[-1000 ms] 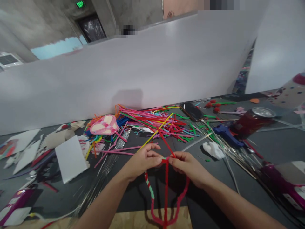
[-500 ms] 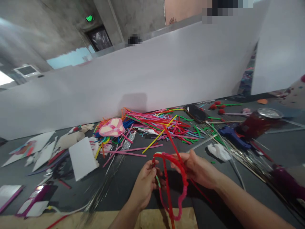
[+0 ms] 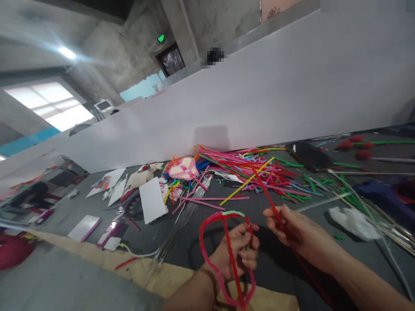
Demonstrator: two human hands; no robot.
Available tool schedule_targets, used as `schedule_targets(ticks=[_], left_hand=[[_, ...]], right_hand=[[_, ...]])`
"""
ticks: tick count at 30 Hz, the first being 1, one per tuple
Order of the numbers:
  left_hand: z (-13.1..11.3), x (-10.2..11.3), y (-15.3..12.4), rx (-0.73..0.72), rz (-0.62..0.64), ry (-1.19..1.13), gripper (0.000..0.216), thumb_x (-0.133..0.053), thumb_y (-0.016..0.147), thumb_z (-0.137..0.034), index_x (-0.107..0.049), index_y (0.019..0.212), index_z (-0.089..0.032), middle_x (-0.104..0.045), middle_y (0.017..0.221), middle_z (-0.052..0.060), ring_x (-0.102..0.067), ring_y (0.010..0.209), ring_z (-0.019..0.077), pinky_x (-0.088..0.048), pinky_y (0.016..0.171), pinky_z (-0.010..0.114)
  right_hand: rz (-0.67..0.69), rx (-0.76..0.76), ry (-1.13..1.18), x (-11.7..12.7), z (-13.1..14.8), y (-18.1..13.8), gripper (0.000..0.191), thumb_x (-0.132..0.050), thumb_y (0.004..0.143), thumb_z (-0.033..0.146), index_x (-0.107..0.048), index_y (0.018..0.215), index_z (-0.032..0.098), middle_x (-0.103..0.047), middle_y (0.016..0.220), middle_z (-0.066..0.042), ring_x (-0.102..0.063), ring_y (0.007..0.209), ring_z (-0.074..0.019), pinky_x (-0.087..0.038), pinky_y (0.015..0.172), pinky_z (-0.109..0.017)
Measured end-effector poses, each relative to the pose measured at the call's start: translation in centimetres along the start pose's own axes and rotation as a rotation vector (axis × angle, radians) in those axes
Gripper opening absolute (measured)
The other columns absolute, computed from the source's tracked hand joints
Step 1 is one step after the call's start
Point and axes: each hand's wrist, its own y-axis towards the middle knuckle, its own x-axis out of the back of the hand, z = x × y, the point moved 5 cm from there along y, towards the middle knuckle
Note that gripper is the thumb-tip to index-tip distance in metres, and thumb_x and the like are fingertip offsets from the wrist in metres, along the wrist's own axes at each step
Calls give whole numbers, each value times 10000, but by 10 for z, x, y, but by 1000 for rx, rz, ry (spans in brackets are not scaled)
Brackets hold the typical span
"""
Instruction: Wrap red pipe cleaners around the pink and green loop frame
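My left hand [image 3: 241, 250] is closed on a bent pipe-cleaner frame [image 3: 202, 242], a rounded loop in red, pink and mint green with a straight red strip across its middle. The loop hangs over the wrist, near the table's front edge. Off to the right, my right hand [image 3: 292, 224] pinches a single red pipe cleaner [image 3: 264, 188], which runs slantwise through the fingers, one end pointing up toward the pile and the other down to the right. The two hands are apart, and the single strip does not touch the frame.
Beyond the hands lies a pile of coloured pipe cleaners [image 3: 233, 166]. Left of it are a pink heart-shaped piece [image 3: 183, 168], a white card [image 3: 152, 201] and a purple device [image 3: 112, 233]. A phone [image 3: 311, 156] and crumpled white tissue [image 3: 353, 222] lie right. A white partition [image 3: 162, 125] stands behind.
My left hand has turned the frame over to the left, away from the right hand. My right hand has drawn apart with the red pipe cleaner. The view has swung left.
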Motion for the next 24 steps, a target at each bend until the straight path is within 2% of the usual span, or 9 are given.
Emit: schedule_targets(ticks=[5,13,17,24], left_hand=[[1,2,1,19,33,1,187,-608,819,-179,-581,1004,-192,-515,707,-20,-318,390,-13,-224,396,121],[-2,-3,-3,25,40,-19,161,-548,859,-169,-578,1017,-174,-514,722,-2,-358,404,-7,-234,410,135],[-2,-1,-3,28,43,-17,162,-555,856,-180,-580,1016,-187,-511,720,-7,-362,401,-4,-232,410,141],[-6,0,-4,-1,45,-3,173,-580,843,-197,-574,1016,-188,-512,717,-16,-358,404,-2,-231,408,139]], right_hand=[[-107,26,60,8,0,8,365,-694,688,513,-687,848,185,-556,665,-9,-401,496,-73,-239,400,-171],[-133,3,3,8,-3,11,367,-729,651,476,-669,848,172,-551,645,-4,-372,477,-70,-199,401,-184],[-116,58,-56,6,0,11,372,-698,690,476,-603,924,204,-569,651,10,-381,469,-77,-238,421,-193],[-198,147,-217,11,-1,15,414,-640,714,546,-487,923,222,-614,683,1,-483,504,-115,-353,461,-224]])
